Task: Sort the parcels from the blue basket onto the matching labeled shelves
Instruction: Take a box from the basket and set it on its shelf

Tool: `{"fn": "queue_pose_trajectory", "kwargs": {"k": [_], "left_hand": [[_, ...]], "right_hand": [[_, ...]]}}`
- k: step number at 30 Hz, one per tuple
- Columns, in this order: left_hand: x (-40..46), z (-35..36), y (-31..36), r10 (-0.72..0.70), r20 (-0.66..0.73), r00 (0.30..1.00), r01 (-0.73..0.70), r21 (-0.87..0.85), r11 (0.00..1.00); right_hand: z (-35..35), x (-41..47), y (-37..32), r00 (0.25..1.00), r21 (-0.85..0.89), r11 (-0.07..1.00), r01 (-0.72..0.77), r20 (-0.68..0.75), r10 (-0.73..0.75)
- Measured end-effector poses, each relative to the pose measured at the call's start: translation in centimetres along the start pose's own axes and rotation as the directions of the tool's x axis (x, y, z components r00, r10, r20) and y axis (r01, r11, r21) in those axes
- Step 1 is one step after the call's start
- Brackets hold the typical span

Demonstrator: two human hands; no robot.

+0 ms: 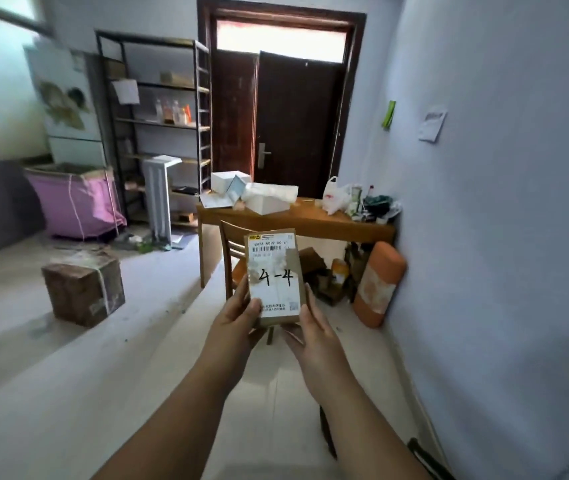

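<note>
While held upright at chest height: the parcel (273,276), a small brown box, faces the camera with "4-4" handwritten on its white label.
Room ahead: bare pale floor (68,375) stretches left and forward; the wall (501,237) closes in on the right.
Edges nearby: a wooden chair (231,244) stands directly behind the parcel, pushed against a cluttered wooden table (310,221).
Floor obstacle: a brown carton (84,289) sits to the left, well apart from the arms.
Shelving: a metal shelf rack (158,126) stands at the far left beside the dark door (293,123).
Left hand (233,322): fingers curl round the parcel's lower left edge, thumb on the front.
Right hand (310,329): fingers grip the lower right edge, thumb against the front corner.
Parcel's upper half: free of both hands.
</note>
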State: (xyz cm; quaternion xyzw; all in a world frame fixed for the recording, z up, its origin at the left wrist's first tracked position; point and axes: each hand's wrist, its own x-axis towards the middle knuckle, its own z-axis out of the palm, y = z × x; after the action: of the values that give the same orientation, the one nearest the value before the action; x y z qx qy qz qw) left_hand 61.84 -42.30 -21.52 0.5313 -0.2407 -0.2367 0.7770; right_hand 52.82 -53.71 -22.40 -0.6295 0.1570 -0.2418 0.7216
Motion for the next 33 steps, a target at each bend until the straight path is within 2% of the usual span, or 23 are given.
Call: {"fn": "queue_pose_trajectory", "kwargs": {"k": [8, 13, 19, 22, 26, 29, 33], "left_hand": [[-2.3, 0.5, 2.6, 0.01, -0.015, 1.0, -0.01, -0.024, 1.0], [-2.9, 0.8, 2.9, 0.002, -0.015, 1.0, -0.003, -0.027, 1.0], [-3.2, 2.6, 3.1, -0.021, 0.104, 0.994, 0.029, -0.075, 0.997], [-3.2, 4.7, 3.7, -0.048, 0.229, 0.972, 0.072, -0.098, 0.993], [-3.8, 8.5, 4.5, -0.049, 0.411, 0.91, 0.111, -0.128, 0.986], [-5.6, 11.5, 4.4, -0.065, 0.571, 0.818, 0.16, -0.118, 0.98], [-11.8, 16.0, 4.2, -0.105, 0.79, 0.604, 0.291, -0.097, 0.952]], "right_hand": [[1.1, -2.5, -2.3, 1.0, 0.003, 1.0, 0.002, 0.03, -0.002], [1.1, -3.1, -2.9, 1.0, 0.0, 1.0, 0.004, 0.001, -0.004], [-0.6, -4.8, -4.5, 0.995, -0.05, 0.998, 0.048, -0.085, -0.052], [-2.1, -6.7, -6.3, 0.978, -0.115, 0.99, 0.077, -0.182, -0.097], [-4.1, -10.7, -9.4, 0.93, -0.223, 0.97, 0.098, -0.327, -0.17], [-5.2, -15.7, -11.3, 0.851, -0.28, 0.955, 0.094, -0.475, -0.223], [-5.2, -26.2, -12.6, 0.669, -0.334, 0.942, 0.022, -0.696, -0.262]]}}
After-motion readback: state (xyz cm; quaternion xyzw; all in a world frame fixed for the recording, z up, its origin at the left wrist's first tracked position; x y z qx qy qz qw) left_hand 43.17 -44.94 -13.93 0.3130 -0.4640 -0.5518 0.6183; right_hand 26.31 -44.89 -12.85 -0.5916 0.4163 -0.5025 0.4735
